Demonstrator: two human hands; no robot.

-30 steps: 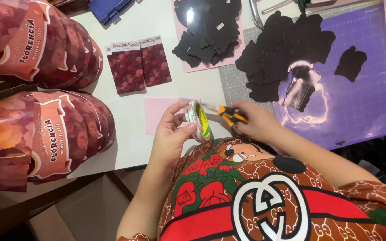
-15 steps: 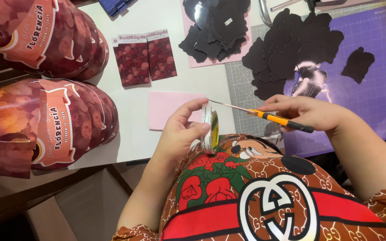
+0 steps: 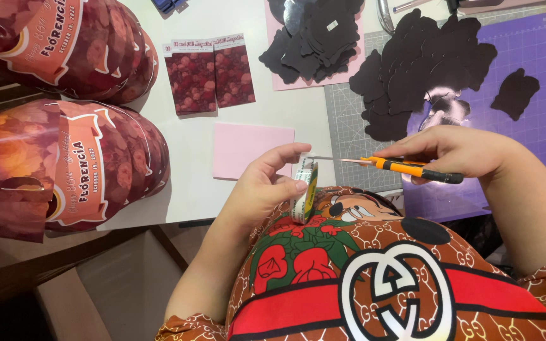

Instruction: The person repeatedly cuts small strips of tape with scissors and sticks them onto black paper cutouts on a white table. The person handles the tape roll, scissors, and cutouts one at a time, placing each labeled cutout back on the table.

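**Tape roll held on edge, knife blade at its rim**

Spread across the top of the frame: a white table [image 3: 191,170], kept bare in the middle as working room. At upper right, a purple cutting mat [image 3: 538,69] over a grey gridded mat [image 3: 349,126], apparently laid there to take blade cuts. Stacked at left, upper and lower, two piles of rose-printed party boxes [image 3: 83,164], pushed to the edge and out of the way. On the mats and on a pink sheet at top centre, heaps of black card cut-outs [image 3: 424,69], gathered by shape; one lone cut-out [image 3: 516,93] farther right. Above centre, two small rose-patterned cards [image 3: 208,74] side by side. Below them, a pink paper rectangle [image 3: 251,149], flat and near at hand.

At centre, close to the body: left hand [image 3: 257,192] closed around a small roll of tape [image 3: 303,189], turned on edge so its rim faces right. Right hand [image 3: 456,151] pinching an orange-and-black craft knife [image 3: 406,168] like a pen, thin blade pointed left, tip just beside the roll, seemingly to lift the tape's end.
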